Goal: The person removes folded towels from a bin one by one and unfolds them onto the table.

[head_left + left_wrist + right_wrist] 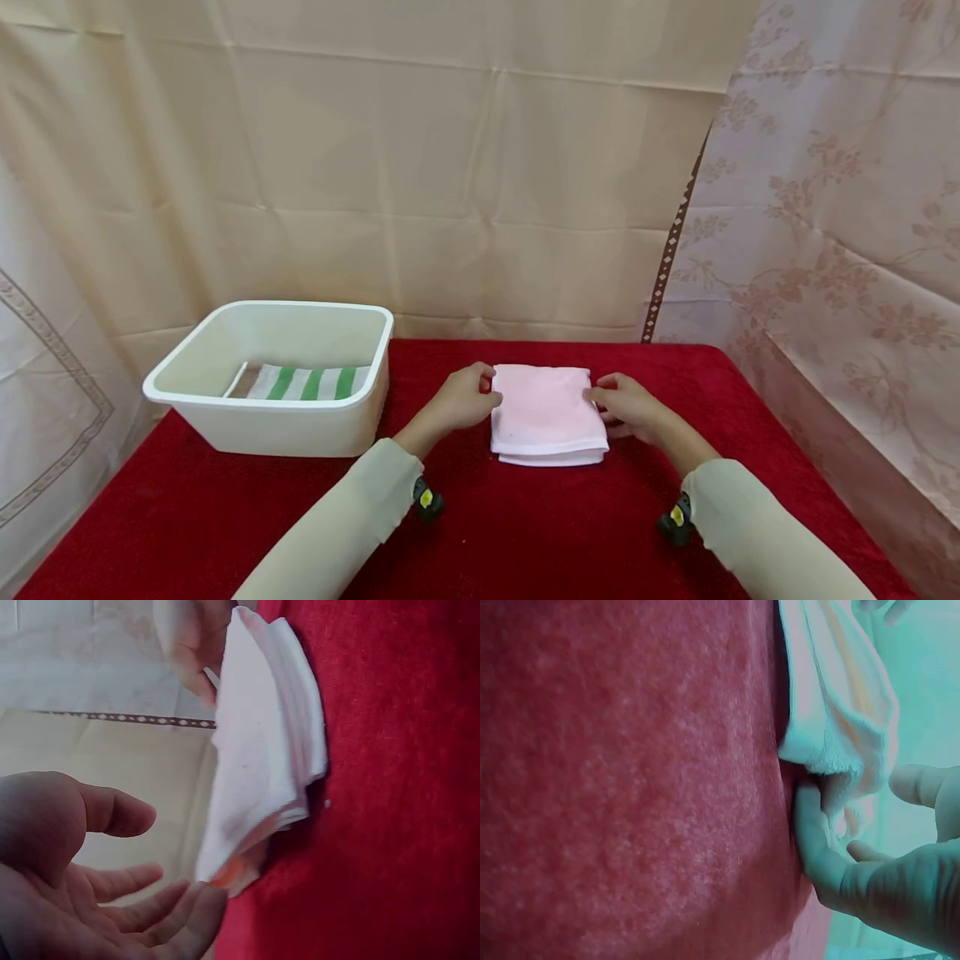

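Observation:
A folded pink towel (546, 408) with white edges lies on the red-covered table, its layers stacked in the left wrist view. My left hand (463, 397) is at its left side, fingers loosely bent and thumb apart from them; in the left wrist view the fingertips (210, 896) meet the towel's edge. My right hand (630, 407) is at the opposite side. In the right wrist view one finger (814, 832) reaches low beside the towel's (855, 697) underside, while the thumb (922, 784) stays near its upper face. Neither hand visibly grips it.
A white plastic basin (300, 429) stands on the left of the table (480, 542). Inside it lies a green, white and brown striped towel (307, 382). Beige curtains (450, 167) hang behind, and a floral curtain (840, 250) borders the right side.

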{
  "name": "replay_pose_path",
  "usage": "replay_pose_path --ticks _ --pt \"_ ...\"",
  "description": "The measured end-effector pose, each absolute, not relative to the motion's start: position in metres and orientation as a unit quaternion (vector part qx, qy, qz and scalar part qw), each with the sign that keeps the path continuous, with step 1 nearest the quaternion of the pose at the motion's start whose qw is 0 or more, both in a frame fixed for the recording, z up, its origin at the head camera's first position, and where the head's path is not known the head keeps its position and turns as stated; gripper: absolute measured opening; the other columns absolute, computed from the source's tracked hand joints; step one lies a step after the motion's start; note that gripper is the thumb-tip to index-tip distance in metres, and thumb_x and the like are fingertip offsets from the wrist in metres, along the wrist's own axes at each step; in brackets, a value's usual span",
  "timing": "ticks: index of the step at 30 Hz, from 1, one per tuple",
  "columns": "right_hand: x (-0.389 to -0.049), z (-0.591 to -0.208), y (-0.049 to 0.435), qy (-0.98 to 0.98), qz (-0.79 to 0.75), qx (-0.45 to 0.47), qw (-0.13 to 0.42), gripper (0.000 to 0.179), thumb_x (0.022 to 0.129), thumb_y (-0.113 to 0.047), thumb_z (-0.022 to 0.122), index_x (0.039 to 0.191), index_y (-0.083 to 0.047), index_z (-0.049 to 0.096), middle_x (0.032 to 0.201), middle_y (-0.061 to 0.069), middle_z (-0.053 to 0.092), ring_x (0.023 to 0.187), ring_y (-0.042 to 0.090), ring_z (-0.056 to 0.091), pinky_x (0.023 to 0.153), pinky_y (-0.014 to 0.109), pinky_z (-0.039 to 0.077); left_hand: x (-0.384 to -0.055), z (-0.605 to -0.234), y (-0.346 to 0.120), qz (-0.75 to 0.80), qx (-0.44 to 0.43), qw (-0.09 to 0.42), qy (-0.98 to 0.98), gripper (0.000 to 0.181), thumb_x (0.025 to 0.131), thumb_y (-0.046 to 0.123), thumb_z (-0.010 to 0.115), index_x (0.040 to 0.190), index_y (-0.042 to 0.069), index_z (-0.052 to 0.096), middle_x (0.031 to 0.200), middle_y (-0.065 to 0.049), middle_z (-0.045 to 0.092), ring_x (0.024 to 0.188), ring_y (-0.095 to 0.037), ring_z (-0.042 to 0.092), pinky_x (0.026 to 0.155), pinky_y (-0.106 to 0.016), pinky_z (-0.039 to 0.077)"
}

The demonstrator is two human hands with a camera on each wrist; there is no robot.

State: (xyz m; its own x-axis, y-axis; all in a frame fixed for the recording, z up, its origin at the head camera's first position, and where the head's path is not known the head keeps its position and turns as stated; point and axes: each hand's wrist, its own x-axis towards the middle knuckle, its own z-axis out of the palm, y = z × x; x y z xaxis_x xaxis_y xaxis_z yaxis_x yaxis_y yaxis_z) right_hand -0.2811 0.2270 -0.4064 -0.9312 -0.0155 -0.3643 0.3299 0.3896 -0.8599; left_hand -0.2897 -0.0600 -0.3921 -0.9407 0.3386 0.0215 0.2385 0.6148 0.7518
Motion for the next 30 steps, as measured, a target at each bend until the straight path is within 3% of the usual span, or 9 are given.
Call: replay_pose_path --ticks 4,8,11,13,15,18,22,26,30 --pt "-0.279 -0.408 0.223 0.795 -0.573 0.107 0.171 0.062 0.103 -0.025 0.057 0.147 0.006 0.026 0.126 0.025 0.049 0.096 0.03 0.065 0.08 0.048 0.06 -0.292 -0.402 -0.053 0.473 0.09 0.145 0.864 0.054 0.095 0.017 0.066 0.142 -0.003 0.047 0.104 -0.014 0.06 0.082 -0.021 0.057 0.075 -0.035 0.058" --pt "-0.279 -0.41 0.221 0.778 -0.594 0.117 0.169 0.059 0.104 -0.024 0.056 0.146 0.005 0.026 0.12 0.021 0.051 0.086 0.026 0.065 0.075 0.044 0.06 -0.293 -0.408 -0.047 0.549 0.037 0.194 0.812 0.058 0.096 0.015 0.064 0.145 -0.003 0.039 0.117 -0.019 0.058 0.098 -0.027 0.063 0.082 -0.046 0.061" --pt "-0.278 -0.411 0.221 0.764 -0.61 0.117 0.173 0.053 0.103 -0.021 0.056 0.141 0.005 0.029 0.111 0.017 0.056 0.083 0.024 0.066 0.074 0.044 0.06 -0.293 -0.41 -0.043 0.602 0.0 0.208 0.771 0.06 0.096 0.013 0.062 0.147 -0.005 0.036 0.128 -0.021 0.054 0.108 -0.033 0.064 0.087 -0.053 0.059" --pt "-0.277 -0.412 0.222 0.752 -0.623 0.114 0.183 0.046 0.103 -0.019 0.055 0.137 0.006 0.035 0.104 0.013 0.06 0.083 0.023 0.067 0.076 0.044 0.059 -0.293 -0.411 -0.043 0.628 -0.025 0.215 0.748 0.058 0.096 0.012 0.061 0.145 -0.006 0.037 0.127 -0.022 0.055 0.107 -0.034 0.065 0.088 -0.053 0.058" --pt "-0.276 -0.412 0.222 0.74 -0.634 0.109 0.195 0.04 0.103 -0.018 0.054 0.132 0.006 0.042 0.097 0.01 0.064 0.084 0.023 0.067 0.077 0.044 0.059 -0.294 -0.413 -0.043 0.646 -0.046 0.218 0.73 0.051 0.095 0.01 0.061 0.14 -0.007 0.044 0.121 -0.021 0.059 0.1 -0.032 0.067 0.085 -0.051 0.059" --pt "-0.275 -0.411 0.222 0.728 -0.645 0.102 0.208 0.036 0.103 -0.017 0.054 0.129 0.006 0.047 0.094 0.008 0.066 0.088 0.023 0.067 0.08 0.043 0.058 -0.294 -0.413 -0.044 0.66 -0.066 0.217 0.716 0.032 0.09 0.004 0.06 0.12 -0.007 0.057 0.103 -0.015 0.063 0.085 -0.025 0.068 0.076 -0.041 0.061" --pt "-0.274 -0.408 0.222 0.716 -0.658 0.1 0.211 0.043 0.103 -0.014 0.056 0.137 0.005 0.04 0.1 0.009 0.065 0.093 0.024 0.065 0.082 0.042 0.058 -0.293 -0.411 -0.044 0.672 -0.084 0.213 0.704 0.015 0.084 0.0 0.06 0.099 0.0 0.058 0.086 -0.007 0.06 0.071 -0.018 0.064 0.064 -0.03 0.057" --pt "-0.273 -0.405 0.221 0.711 -0.664 0.105 0.206 0.057 0.102 -0.012 0.058 0.148 0.005 0.029 0.109 0.012 0.062 0.096 0.025 0.064 0.084 0.044 0.058 -0.292 -0.41 -0.044 0.673 -0.094 0.218 0.7 0.015 0.085 0.001 0.061 0.099 0.003 0.056 0.084 -0.007 0.06 0.067 -0.016 0.062 0.061 -0.027 0.055" --pt "-0.271 -0.407 0.224 0.748 -0.623 0.118 0.197 0.061 0.1 -0.01 0.062 0.148 0.006 0.029 0.11 0.016 0.063 0.092 0.025 0.067 0.08 0.045 0.059 -0.29 -0.411 -0.043 0.653 -0.078 0.231 0.717 0.023 0.088 0.002 0.061 0.111 -0.001 0.057 0.086 -0.01 0.064 0.071 -0.018 0.066 0.065 -0.033 0.058"
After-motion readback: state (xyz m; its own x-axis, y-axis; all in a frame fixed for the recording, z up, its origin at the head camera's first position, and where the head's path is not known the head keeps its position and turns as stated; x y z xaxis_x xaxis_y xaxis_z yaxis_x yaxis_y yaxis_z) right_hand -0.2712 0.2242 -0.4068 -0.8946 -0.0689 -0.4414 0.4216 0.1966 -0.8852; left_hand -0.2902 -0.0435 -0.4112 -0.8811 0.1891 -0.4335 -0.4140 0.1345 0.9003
